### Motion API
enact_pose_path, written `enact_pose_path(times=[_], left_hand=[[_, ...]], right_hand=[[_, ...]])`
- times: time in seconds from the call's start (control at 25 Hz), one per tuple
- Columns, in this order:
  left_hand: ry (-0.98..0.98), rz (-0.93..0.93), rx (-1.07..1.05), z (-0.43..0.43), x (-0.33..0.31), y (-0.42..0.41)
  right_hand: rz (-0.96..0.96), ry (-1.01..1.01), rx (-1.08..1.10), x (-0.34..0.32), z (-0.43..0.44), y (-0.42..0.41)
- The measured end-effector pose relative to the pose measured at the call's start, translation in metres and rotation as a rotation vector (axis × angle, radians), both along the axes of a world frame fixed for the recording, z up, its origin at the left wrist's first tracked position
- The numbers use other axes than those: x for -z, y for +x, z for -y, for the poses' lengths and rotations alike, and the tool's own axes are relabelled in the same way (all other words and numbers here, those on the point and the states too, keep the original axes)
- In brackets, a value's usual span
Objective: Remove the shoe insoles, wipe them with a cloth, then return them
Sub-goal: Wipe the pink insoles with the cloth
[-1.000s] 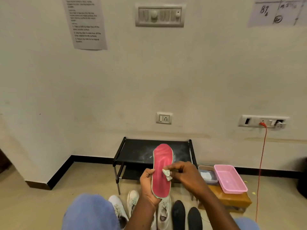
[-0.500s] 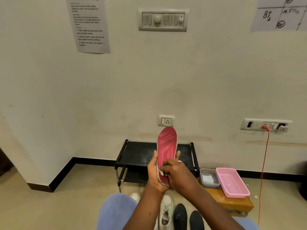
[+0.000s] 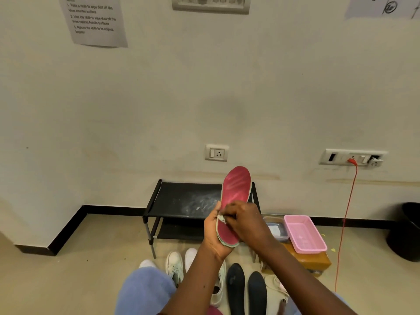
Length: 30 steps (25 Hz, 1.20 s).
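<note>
Our right hand (image 3: 245, 221) pinches a half-hidden white cloth (image 3: 221, 218); our left hand (image 3: 212, 235) grips the flat red insole (image 3: 236, 187). Open floor (image 3: 79, 269) lies left.

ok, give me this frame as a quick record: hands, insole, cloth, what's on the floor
left hand: grips insole at its lower end
right hand: pinches cloth against the insole's red face
insole: upright, in front of rack
floor: white shoes, black pair beside them
tray: pink, right of rack, on a brown box
</note>
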<state>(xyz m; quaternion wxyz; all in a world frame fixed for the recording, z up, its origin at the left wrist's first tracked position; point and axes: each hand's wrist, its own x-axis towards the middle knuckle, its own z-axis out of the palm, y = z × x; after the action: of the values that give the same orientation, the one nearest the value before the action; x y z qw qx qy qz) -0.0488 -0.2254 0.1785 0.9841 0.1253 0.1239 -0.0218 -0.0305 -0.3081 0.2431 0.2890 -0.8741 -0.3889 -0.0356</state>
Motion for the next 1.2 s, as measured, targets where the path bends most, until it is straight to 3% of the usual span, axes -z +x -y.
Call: enact_pose_path(times=[0.2, 0.36, 0.6, 0.92, 1.2], left_hand=[[-0.026, -0.026, 0.072, -0.005, 0.000, 0.015], [0.160, -0.143, 0.092, -0.006, 0.017, 0.023], [0.059, -0.031, 0.092, 0.009, -0.002, 0.027], [0.034, -0.015, 0.058, 0.008, 0.000, 0.025], [0.089, -0.011, 0.137, -0.007, 0.017, 0.031]], right_hand=[[0.012, -0.028, -0.071, 0.005, 0.009, -0.001], [-0.013, -0.117, -0.190, 0.013, 0.020, -0.013], [-0.065, -0.066, 0.053, 0.002, 0.013, 0.015], [-0.079, 0.043, 0.230, 0.000, 0.003, 0.042], [-0.133, -0.134, -0.060, 0.011, 0.011, 0.003]])
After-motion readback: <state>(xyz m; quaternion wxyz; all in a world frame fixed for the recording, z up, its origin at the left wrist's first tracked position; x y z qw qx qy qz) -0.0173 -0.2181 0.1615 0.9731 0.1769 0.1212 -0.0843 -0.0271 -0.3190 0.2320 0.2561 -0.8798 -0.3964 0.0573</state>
